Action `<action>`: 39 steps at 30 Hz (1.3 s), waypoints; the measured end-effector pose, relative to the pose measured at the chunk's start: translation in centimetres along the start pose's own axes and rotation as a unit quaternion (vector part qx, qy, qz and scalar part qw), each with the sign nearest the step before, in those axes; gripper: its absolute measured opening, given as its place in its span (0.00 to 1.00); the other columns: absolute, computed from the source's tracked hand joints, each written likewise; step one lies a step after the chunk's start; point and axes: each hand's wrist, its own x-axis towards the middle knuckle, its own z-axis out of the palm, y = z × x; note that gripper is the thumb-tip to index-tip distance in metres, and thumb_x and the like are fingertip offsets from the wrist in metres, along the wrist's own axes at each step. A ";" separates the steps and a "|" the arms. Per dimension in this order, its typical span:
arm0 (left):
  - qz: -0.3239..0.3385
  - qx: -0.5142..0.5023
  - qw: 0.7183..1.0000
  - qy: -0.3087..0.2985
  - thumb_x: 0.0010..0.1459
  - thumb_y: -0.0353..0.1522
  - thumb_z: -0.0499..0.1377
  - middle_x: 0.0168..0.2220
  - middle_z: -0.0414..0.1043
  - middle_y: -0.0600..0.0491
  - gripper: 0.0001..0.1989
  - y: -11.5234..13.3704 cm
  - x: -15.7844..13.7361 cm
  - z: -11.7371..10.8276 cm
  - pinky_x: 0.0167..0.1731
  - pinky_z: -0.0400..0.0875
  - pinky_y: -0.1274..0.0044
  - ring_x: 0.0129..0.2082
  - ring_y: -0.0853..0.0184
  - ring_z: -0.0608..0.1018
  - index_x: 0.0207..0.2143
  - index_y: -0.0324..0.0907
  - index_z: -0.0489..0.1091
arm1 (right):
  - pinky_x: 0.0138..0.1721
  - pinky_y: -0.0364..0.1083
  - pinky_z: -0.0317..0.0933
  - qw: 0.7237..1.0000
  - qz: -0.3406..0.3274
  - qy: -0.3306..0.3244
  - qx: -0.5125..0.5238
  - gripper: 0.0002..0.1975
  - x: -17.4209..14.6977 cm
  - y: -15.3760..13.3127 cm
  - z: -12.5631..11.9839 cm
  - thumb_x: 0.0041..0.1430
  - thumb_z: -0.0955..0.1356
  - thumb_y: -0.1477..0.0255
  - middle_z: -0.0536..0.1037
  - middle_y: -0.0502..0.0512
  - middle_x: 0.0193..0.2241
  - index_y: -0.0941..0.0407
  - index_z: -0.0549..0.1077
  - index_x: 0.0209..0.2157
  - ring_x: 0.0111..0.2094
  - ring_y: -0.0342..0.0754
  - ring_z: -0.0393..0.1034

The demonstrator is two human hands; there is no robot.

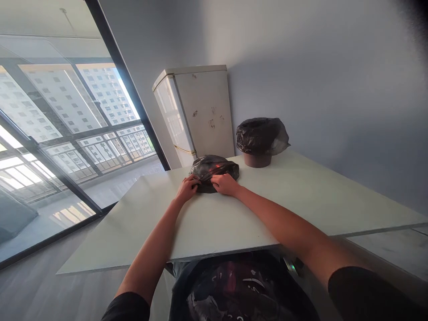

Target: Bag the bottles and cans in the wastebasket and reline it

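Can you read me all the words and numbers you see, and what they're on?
No words or numbers can be read.
Shirt: pale marks, too blurred to tell if they're letters.
Fridge: dark marks, no readable letters.
Nearer black bag and farther black bag: no readable writing.

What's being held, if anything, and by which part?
Left hand is on the front left edge of the nearer black bag, right hand on its front right side; pinching or just pressing can't be told.
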 end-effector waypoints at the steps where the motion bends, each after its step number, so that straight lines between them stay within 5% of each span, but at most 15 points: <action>1: -0.012 0.001 1.000 0.006 0.52 0.21 0.56 0.44 0.75 0.48 0.21 -0.1 0.0 0.1 0.49 0.74 0.66 0.43 0.59 0.78 0.40 0.46 0.83 | 0.36 0.45 0.53 1.000 0.006 -0.002 0.008 0.10 -0.1 0.1 -0.1 0.65 0.63 0.77 0.79 0.57 0.36 0.56 0.77 0.35 0.35 0.49 0.70; 7: -0.098 0.020 0.992 0.082 0.53 0.22 0.56 0.47 0.70 0.45 0.26 -0.7 0.1 0.2 0.53 0.73 0.64 0.49 0.55 0.75 0.52 0.46 0.80 | 0.36 0.44 0.55 0.991 -0.044 -0.079 0.102 0.10 -0.4 0.2 -1.0 0.59 0.65 0.79 0.80 0.53 0.33 0.55 0.79 0.34 0.33 0.47 0.69; 12: -0.206 0.037 0.967 0.146 0.50 0.23 0.61 0.46 0.66 0.44 0.30 -1.8 -0.1 0.1 0.53 0.71 0.62 0.48 0.52 0.74 0.57 0.46 0.76 | 0.35 0.42 0.59 0.947 -0.102 -0.205 0.224 0.11 0.0 -0.3 -1.0 0.52 0.65 0.80 0.79 0.48 0.26 0.56 0.81 0.29 0.28 0.43 0.68; 20: -0.352 0.074 0.918 0.168 0.45 0.26 0.66 0.43 0.67 0.37 0.12 -2.7 -1.5 0.1 0.51 0.62 0.44 0.54 0.33 0.70 0.35 0.41 0.75 | 0.34 0.40 0.64 0.877 -0.091 -0.321 0.346 0.13 0.4 0.6 -1.1 0.56 0.66 0.75 0.82 0.52 0.29 0.58 0.84 0.35 0.31 0.43 0.74; 26: -0.232 0.068 0.953 0.184 0.54 0.26 0.61 0.50 0.68 0.40 0.14 0.2 0.1 -1.9 0.59 0.65 0.52 0.57 0.46 0.70 0.43 0.44 0.77 | 0.35 0.39 0.63 0.881 -0.075 -0.310 0.349 0.12 0.3 0.4 -0.5 0.55 0.67 0.76 0.82 0.50 0.32 0.58 0.84 0.36 0.32 0.42 0.73; 29: -0.026 0.024 0.997 0.072 0.57 0.23 0.57 0.49 0.70 0.45 0.18 1.5 0.7 -2.7 0.57 0.70 0.63 0.53 0.56 0.73 0.47 0.44 0.77 | 0.36 0.38 0.62 0.884 -0.077 -0.307 0.344 0.12 0.3 0.3 -0.2 0.54 0.67 0.77 0.82 0.50 0.33 0.58 0.84 0.35 0.33 0.41 0.72; 31: 0.084 0.017 0.996 -0.032 0.56 0.20 0.54 0.50 0.72 0.47 0.23 1.9 0.6 -2.7 0.56 0.71 0.65 0.52 0.59 0.74 0.49 0.45 0.78 | 0.36 0.38 0.62 0.884 -0.080 -0.310 0.342 0.12 0.4 0.4 0.0 0.54 0.67 0.78 0.82 0.50 0.33 0.58 0.84 0.36 0.33 0.41 0.72; 35: 0.094 0.082 0.984 -0.124 0.52 0.17 0.55 0.60 0.70 0.47 0.33 2.0 0.0 -1.8 0.60 0.68 0.62 0.57 0.58 0.73 0.58 0.48 0.77 | 0.36 0.38 0.62 0.883 -0.086 -0.313 0.339 0.12 0.5 0.7 0.3 0.56 0.67 0.78 0.83 0.51 0.34 0.59 0.84 0.37 0.33 0.41 0.72; 39: 0.080 0.121 0.976 -0.162 0.58 0.21 0.60 0.59 0.71 0.47 0.26 2.4 -0.1 -1.2 0.58 0.69 0.60 0.58 0.55 0.73 0.55 0.50 0.79 | 0.35 0.38 0.60 0.886 -0.088 -0.308 0.336 0.11 0.5 0.7 0.3 0.57 0.68 0.77 0.82 0.50 0.32 0.59 0.84 0.36 0.31 0.40 0.70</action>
